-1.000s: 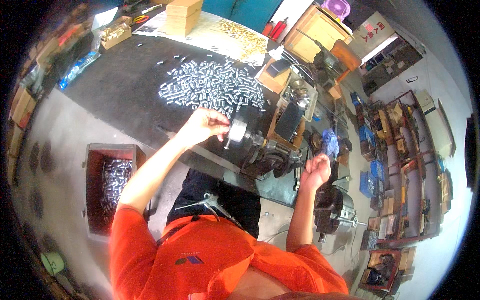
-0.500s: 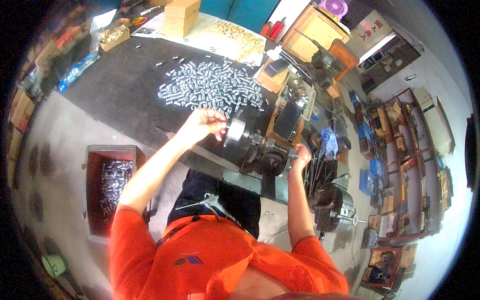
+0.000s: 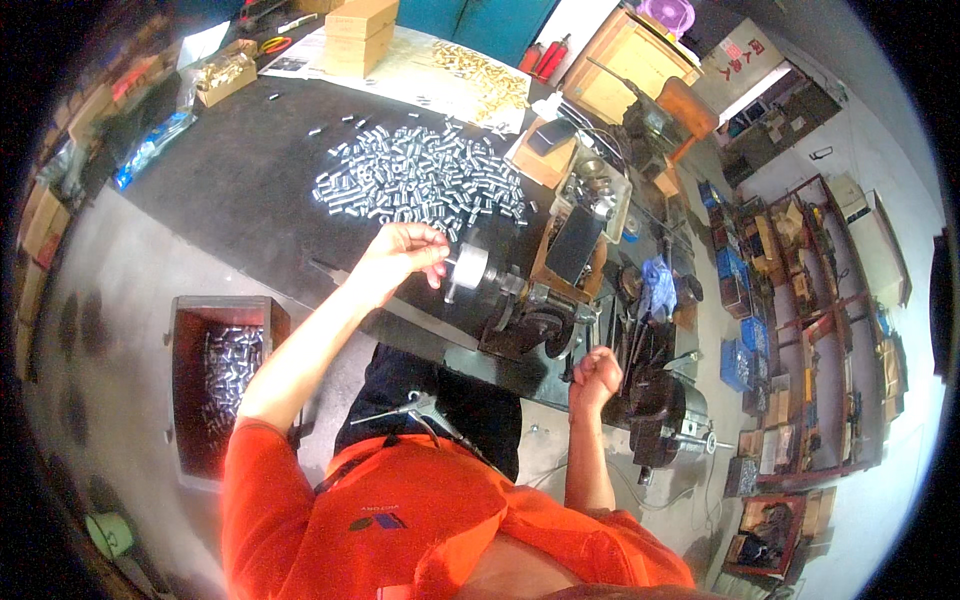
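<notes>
My left hand (image 3: 405,262) is at the front of a round metal chuck (image 3: 469,267), thumb and fingers pinched together by its face. Whatever lies between those fingertips is too small to make out. The chuck belongs to a dark bench-mounted machine (image 3: 530,325) on the near edge of the workbench. My right hand (image 3: 597,374) is closed in a fist at the machine's right, nearer to my body. It seems to be round a dark lever, mostly hidden by the fingers. Beyond my left hand lies a wide heap of small silvery metal sleeves (image 3: 425,175).
A reddish bin (image 3: 190,390) with similar metal pieces stands on the floor at left. A bench vise (image 3: 665,400) sits to the right. Farther back are a cardboard box (image 3: 358,40), brass-coloured parts (image 3: 480,80) on paper, and a tray of fittings (image 3: 600,190).
My right hand has come down toward my body from the machine's right end. My left hand has shifted only slightly, staying by the chuck.
</notes>
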### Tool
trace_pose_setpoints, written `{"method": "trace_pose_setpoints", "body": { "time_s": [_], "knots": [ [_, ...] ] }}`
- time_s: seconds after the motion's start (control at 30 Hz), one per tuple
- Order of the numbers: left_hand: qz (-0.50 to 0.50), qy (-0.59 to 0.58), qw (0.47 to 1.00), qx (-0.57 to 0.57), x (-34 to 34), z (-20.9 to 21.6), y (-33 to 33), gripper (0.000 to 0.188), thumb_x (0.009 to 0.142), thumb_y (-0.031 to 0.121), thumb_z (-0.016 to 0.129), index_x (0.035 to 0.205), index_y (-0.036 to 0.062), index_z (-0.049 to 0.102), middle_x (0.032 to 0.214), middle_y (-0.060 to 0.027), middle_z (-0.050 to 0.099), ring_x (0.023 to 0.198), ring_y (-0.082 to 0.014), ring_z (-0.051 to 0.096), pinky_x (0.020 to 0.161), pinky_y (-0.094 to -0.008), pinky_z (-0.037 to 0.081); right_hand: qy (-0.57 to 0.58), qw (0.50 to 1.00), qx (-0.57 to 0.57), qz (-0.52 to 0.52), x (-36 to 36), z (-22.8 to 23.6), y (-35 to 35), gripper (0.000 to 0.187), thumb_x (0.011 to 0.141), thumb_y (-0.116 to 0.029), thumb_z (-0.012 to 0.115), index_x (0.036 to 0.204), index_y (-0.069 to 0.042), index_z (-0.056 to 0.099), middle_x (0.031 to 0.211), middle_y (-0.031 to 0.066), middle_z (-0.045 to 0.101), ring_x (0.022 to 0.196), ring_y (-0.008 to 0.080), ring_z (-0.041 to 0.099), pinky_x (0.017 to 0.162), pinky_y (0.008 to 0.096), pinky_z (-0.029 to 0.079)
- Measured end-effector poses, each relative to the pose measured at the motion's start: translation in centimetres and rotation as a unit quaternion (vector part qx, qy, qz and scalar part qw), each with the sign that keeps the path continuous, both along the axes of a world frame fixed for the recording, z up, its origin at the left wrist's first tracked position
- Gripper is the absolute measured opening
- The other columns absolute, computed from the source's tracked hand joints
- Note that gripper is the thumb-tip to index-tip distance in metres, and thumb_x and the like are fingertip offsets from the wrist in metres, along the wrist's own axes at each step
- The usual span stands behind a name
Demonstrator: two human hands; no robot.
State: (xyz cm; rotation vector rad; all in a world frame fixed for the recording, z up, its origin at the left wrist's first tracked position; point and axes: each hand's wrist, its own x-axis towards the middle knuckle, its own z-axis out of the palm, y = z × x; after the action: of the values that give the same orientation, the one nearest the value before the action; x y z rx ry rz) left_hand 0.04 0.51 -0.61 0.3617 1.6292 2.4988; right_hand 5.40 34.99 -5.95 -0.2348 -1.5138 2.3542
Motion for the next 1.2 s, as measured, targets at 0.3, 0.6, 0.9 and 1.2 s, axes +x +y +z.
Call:
{"method": "trace_pose_setpoints", "body": {
  "time_s": [0.3, 0.6, 0.9, 1.2],
  "knots": [
    [0.029, -0.010, 0.997, -0.076, 1.2, 0.8, -2.2, 0.014, 0.079, 0.011, 0.059, 0.084, -0.0025, 0.055, 0.066, -0.0072, 0.058, 0.055, -0.0129, 0.057, 0.053, -0.0235, 0.046, 0.091, 0.981, 0.161, -0.063, -10.9, 1.6, 0.7, 0.020, 0.083, -0.020, 0.049, 0.074, -0.003, 0.057, 0.059, 0.0001, 0.049, 0.049, 0.0083, 0.045, 0.042, 0.0197, 0.033],
    [0.228, -0.147, 0.920, -0.284, 15.3, -5.4, -15.1, 0.010, 0.074, 0.005, 0.054, 0.072, -0.0041, 0.058, 0.057, -0.0068, 0.056, 0.048, -0.0105, 0.052, 0.045, -0.0228, 0.041, 0.126, 0.991, -0.004, 0.039, 0.3, 5.1, -0.7, 0.015, 0.081, -0.011, 0.044, 0.071, -0.002, 0.051, 0.060, 0.0011, 0.044, 0.043, 0.0050, 0.034, 0.034, 0.0176, 0.024],
    [0.247, 0.014, 0.655, -0.714, 11.9, -6.9, -14.2, 0.014, 0.070, 0.015, 0.055, 0.076, 0.0029, 0.059, 0.071, -0.0187, 0.057, 0.073, -0.0329, 0.058, 0.064, -0.0415, 0.046, -0.002, 0.997, 0.026, -0.071, -6.6, -3.0, -0.4, 0.012, 0.076, -0.014, 0.051, 0.068, -0.006, 0.055, 0.060, -0.0017, 0.046, 0.050, 0.0078, 0.039, 0.043, 0.0225, 0.032],
    [0.181, 0.146, 0.722, -0.651, -6.0, -5.0, -4.6, 0.014, 0.071, 0.016, 0.052, 0.078, 0.0063, 0.061, 0.073, -0.0157, 0.060, 0.073, -0.0323, 0.059, 0.065, -0.0409, 0.046, -0.012, 0.998, 0.037, -0.045, -6.9, -3.9, 0.2, 0.013, 0.077, -0.012, 0.049, 0.070, -0.005, 0.057, 0.063, -0.0012, 0.051, 0.053, 0.0093, 0.045, 0.048, 0.0227, 0.035]
  ]
}}
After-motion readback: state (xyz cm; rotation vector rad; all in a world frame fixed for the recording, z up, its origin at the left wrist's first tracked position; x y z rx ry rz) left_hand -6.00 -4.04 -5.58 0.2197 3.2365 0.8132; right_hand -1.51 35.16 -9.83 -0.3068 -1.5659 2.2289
